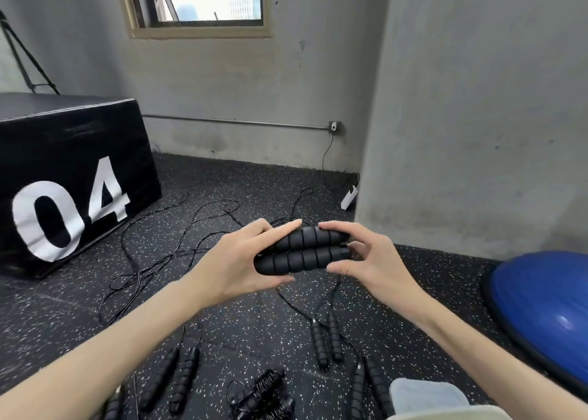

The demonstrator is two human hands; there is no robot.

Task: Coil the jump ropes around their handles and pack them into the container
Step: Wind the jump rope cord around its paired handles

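From the head view, the left hand (pixel 241 260) and right hand (pixel 369 257) each grip one end of a pair of black ribbed handles (pixel 302 254), held side by side above the speckled floor (pixel 222 318). Thin black ropes (pixel 152 254) sprawl over the floor's middle. More handle pairs (pixel 178 378) and one coiled rope (pixel 264 391) lie along its near edge. A black box (pixel 70 178) marked 04 stands at the left, and a blue dome (pixel 547 308) at the right edge.

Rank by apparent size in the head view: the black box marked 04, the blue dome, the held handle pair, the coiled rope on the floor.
1. black box
2. blue dome, partly cut off
3. held handle pair, enlarged by nearness
4. coiled rope
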